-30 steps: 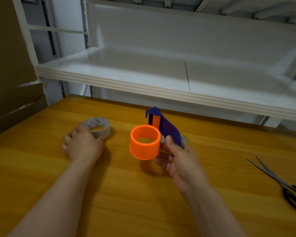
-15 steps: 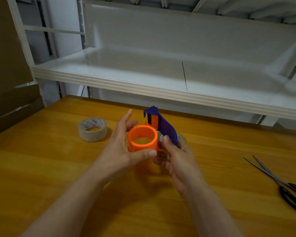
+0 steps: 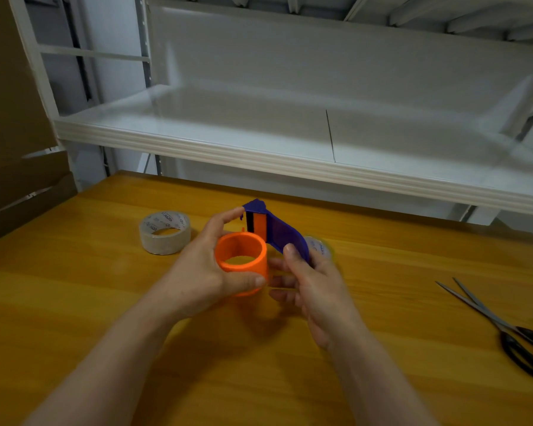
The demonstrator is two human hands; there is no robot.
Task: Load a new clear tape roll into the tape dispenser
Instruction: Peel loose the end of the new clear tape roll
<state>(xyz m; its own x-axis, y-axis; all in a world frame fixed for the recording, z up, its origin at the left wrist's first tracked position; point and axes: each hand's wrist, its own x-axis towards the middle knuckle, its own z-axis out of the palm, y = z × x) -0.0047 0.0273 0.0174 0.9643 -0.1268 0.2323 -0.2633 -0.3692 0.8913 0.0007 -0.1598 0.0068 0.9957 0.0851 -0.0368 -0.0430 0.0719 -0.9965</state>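
I hold a tape dispenser (image 3: 277,232) above the wooden table: a blue-purple body with an orange hub (image 3: 240,256) facing up, nothing wound on the hub. My left hand (image 3: 203,269) wraps the orange hub, thumb across its front, fingers behind it. My right hand (image 3: 308,278) grips the blue body from the right, thumb on its edge. A clear tape roll (image 3: 164,232) with a printed core lies flat on the table to the left, untouched. Another clear roll (image 3: 319,248) peeks out behind my right hand, mostly hidden.
Black-handled scissors (image 3: 505,330) lie on the wooden table (image 3: 74,302) at the right. A white metal shelf (image 3: 259,149) overhangs the table's far edge. Brown cardboard (image 3: 16,149) stands at the left.
My left hand left the tape roll on the table, moved right and closed around the dispenser's orange hub. The right hand kept holding the dispenser in about the same spot.
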